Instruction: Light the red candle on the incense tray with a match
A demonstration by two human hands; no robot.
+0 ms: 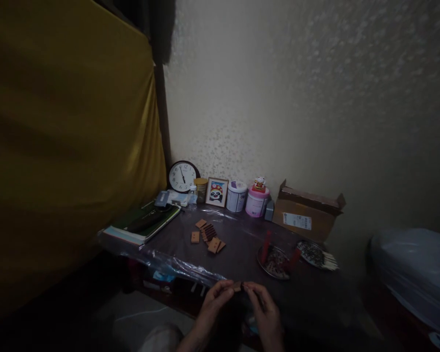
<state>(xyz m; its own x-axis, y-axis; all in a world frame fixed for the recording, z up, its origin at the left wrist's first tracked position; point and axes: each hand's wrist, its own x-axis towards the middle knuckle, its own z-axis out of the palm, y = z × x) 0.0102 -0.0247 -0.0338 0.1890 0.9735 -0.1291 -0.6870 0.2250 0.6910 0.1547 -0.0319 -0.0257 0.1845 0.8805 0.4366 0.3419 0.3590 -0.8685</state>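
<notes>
At the table's near edge, my left hand (217,296) pinches a small flat brown piece (237,287) between thumb and fingertips. My right hand (264,307) closes its fingertips at the right end of that piece, where a dark bit shows; the dim light hides its detail. Further back lies a loose group of small orange-brown flat pieces (213,245), some bearing dark marks. Among them is a row of dark reddish-brown strips (208,231). To the right, a round plate (286,277) holds small dark bits, with red upright pieces (266,247) at it.
A second plate (302,246) has dark bits and pale sticks (330,261). Along the wall stand a clock (183,176), panda picture (216,192), white tin (236,196), pink tin (257,201) and cardboard box (303,215). Books (143,222) lie left beside a yellow curtain (73,122).
</notes>
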